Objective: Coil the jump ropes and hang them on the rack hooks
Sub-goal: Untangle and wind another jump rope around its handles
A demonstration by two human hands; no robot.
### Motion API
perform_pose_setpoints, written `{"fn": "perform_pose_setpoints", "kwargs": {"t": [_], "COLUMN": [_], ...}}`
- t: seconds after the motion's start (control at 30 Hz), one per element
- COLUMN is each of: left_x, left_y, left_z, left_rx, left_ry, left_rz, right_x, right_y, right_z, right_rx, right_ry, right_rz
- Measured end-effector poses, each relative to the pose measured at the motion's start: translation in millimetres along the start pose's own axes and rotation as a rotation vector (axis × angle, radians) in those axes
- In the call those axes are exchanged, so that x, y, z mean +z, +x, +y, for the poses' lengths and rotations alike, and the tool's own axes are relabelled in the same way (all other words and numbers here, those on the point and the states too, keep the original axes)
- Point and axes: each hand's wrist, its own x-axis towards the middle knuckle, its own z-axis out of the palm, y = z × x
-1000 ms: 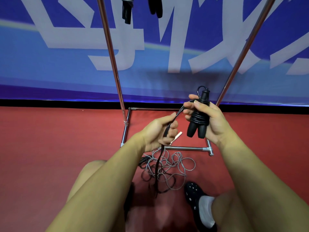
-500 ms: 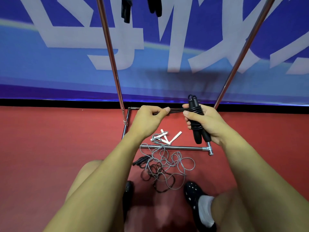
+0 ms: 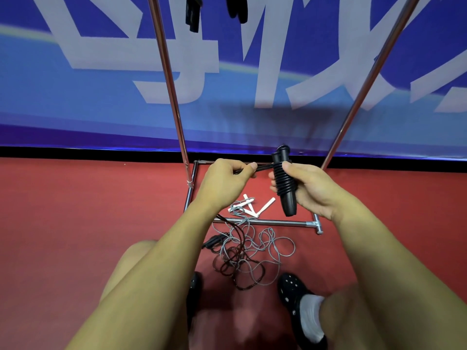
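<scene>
My right hand grips the two black handles of a jump rope, held together with the black cord wound around them in several turns. My left hand pinches the free end of that cord, which runs taut across to the handles. Both hands are just above the chrome rack's base frame. On the red floor below lies a tangle of a grey rope with white handles and a dark rope with a black handle.
Two chrome rack poles rise to either side of my hands, before a blue banner wall. Black handles of hung ropes dangle at the top edge. My black shoes and knees are at the bottom.
My left hand has gone from low beside the rope to level with the handles, pulling the cord taut sideways. More turns sit around the handles, and my right hand tilted them.
</scene>
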Motion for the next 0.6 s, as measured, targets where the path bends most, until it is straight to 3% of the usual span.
{"fn": "perform_pose_setpoints", "kwargs": {"t": [0.37, 0.6], "left_x": [10, 8], "left_y": [-6, -7], "left_z": [6, 9], "left_rx": [-0.033, -0.018], "left_ry": [0.018, -0.038], "left_rz": [-0.090, -0.098], "right_x": [4, 11], "right_y": [1, -1], "right_z": [11, 13], "right_rx": [0.011, 0.028], "right_ry": [-0.346, -0.351], "right_rz": [0.148, 0.015]}}
